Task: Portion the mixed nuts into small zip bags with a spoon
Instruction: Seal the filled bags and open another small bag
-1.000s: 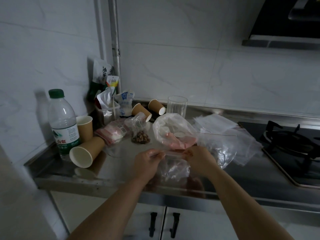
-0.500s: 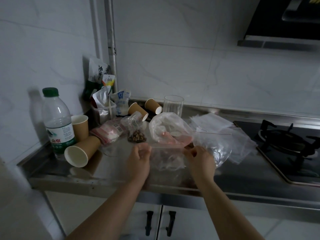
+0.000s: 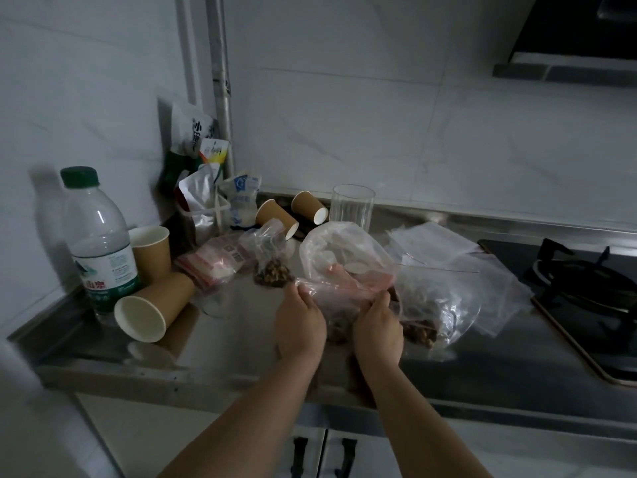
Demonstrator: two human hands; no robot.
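At the near edge of the steel counter (image 3: 220, 343), the left hand (image 3: 299, 325) and right hand (image 3: 378, 328) each pinch with curled fingers an end of the top edge of a small zip bag (image 3: 339, 305) with nuts in its bottom. At its 3 o'clock lies a larger clear bag of nuts (image 3: 434, 312). Farther off, at 11 o'clock, stands a filled small bag (image 3: 270, 260), and beyond it, at 12 o'clock, a drinking glass (image 3: 352, 207).

Can't tell what's in the small zip bag (image 3: 336, 305), half hidden between left hand (image 3: 299, 322) and right hand (image 3: 377, 331); fingertips tucked behind its top.
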